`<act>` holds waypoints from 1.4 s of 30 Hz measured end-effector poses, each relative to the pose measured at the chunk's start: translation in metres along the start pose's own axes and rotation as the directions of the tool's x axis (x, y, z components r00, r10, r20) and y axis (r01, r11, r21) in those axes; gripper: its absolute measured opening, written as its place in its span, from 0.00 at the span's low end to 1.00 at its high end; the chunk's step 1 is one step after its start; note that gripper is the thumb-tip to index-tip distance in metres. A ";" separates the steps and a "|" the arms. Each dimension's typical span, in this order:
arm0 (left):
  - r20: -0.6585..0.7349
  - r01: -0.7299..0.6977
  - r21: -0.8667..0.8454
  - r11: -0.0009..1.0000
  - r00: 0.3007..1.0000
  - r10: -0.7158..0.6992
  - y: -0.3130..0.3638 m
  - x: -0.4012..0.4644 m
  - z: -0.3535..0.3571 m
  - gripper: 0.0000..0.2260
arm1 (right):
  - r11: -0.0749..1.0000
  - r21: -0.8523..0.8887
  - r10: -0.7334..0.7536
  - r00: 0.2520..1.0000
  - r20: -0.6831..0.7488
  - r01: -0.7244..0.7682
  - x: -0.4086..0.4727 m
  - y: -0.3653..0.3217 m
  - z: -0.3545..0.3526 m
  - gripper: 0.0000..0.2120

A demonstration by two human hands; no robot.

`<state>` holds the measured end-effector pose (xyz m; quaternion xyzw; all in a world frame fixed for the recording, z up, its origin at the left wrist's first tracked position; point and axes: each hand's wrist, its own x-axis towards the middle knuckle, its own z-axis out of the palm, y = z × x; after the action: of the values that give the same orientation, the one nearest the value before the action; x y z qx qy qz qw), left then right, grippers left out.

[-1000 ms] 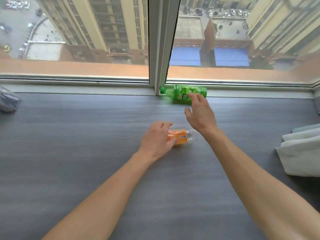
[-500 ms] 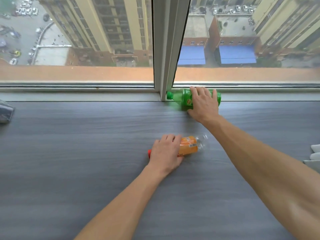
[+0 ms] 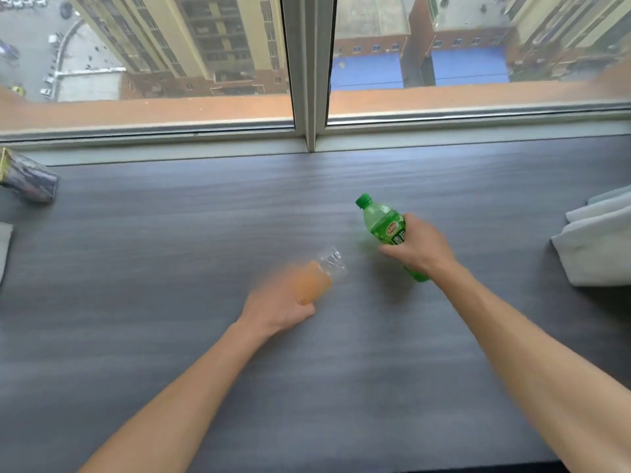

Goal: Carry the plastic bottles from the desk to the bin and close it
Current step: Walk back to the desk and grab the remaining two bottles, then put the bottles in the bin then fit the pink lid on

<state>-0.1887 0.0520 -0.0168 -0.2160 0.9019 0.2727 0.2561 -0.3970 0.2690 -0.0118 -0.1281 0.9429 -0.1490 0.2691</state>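
My right hand (image 3: pixel 418 247) grips a green plastic bottle (image 3: pixel 382 225) around its label, lifted off the dark grey desk (image 3: pixel 170 268) with its green cap pointing up and left. My left hand (image 3: pixel 276 307) is closed around an orange-labelled clear plastic bottle (image 3: pixel 316 278), blurred by motion, its clear base pointing up and to the right. Both bottles are over the middle of the desk, about a hand's width apart. No bin is in view.
A window with a grey frame (image 3: pixel 309 97) runs along the desk's far edge. A dark wrapped packet (image 3: pixel 27 179) lies at the far left. Folded pale cloth (image 3: pixel 597 244) sits at the right edge.
My right hand has pulled the green bottle away from the window sill toward me and lifted it. My left hand has raised the orange bottle off the desk and turned it.
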 end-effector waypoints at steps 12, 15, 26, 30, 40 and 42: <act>0.097 0.207 -0.095 0.974 0.975 -0.198 -0.048 -0.165 0.084 0.22 | 0.940 0.251 0.158 0.945 0.285 -0.233 -0.241 0.081 0.092 0.24; 0.126 0.193 -0.063 0.979 0.975 -0.184 -0.059 -0.189 0.097 0.21 | 0.920 0.276 0.194 0.935 0.298 -0.279 -0.278 0.090 0.106 0.25; 0.283 0.005 0.165 0.986 0.958 -0.052 -0.093 -0.209 0.100 0.20 | 0.624 0.559 0.484 0.832 0.271 -0.545 -0.388 0.110 0.156 0.25; 0.359 -0.152 0.246 0.957 0.932 0.055 -0.070 -0.193 0.105 0.19 | 0.437 0.625 0.631 0.715 0.300 -0.647 -0.454 0.119 0.188 0.25; 0.592 -0.590 0.340 0.732 0.739 0.321 0.091 -0.173 0.176 0.23 | -0.210 0.730 0.800 0.316 0.511 -0.650 -0.618 0.121 0.293 0.22; 0.629 -0.663 0.340 0.667 0.688 0.362 0.127 -0.176 0.200 0.24 | -0.319 0.730 0.780 0.270 0.565 -0.605 -0.642 0.119 0.312 0.22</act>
<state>-0.0502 0.3123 -0.0099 0.2207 0.8609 0.1148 0.4437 0.2817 0.5194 -0.0058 0.6502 0.5614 -0.4522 0.2398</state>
